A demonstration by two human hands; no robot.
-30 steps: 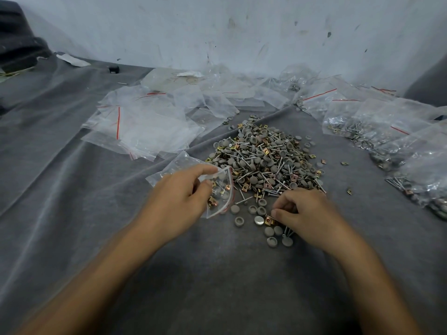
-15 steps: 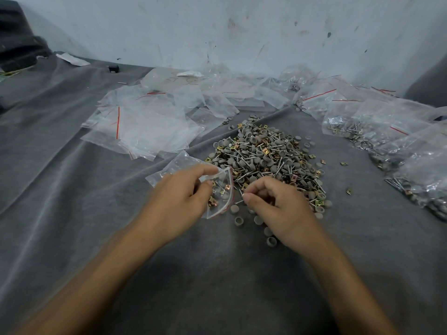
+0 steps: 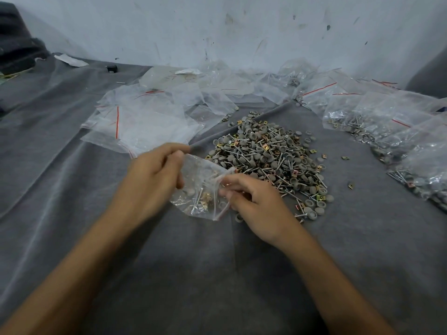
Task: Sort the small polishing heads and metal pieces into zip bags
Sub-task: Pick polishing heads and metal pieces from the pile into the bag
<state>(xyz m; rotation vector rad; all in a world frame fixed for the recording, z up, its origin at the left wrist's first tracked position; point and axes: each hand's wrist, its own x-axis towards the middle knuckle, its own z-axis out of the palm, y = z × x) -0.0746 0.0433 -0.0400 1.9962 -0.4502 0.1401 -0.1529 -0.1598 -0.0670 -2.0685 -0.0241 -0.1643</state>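
Note:
A heap of grey polishing heads, thin metal pins and brass-coloured clips point(image 3: 268, 155) lies on the grey cloth point(image 3: 72, 189) in the middle. Just in front of it my left hand point(image 3: 150, 184) pinches the top edge of a small clear zip bag point(image 3: 203, 189), lifted off the cloth. A few pins, clips and grey heads sit in the bag's bottom. My right hand point(image 3: 256, 204) has its curled fingertips at the bag's open mouth on the right side; what they hold is hidden.
Empty zip bags with red strips point(image 3: 145, 122) lie spread at the back left. Filled bags point(image 3: 399, 136) are piled along the right. A few loose heads and clips point(image 3: 314, 206) lie near the heap's front edge. A white wall point(image 3: 217, 27) closes the back.
My right hand moved left from the loose pieces at the heap's front to the bag's mouth. My left hand raised and tilted the bag toward me.

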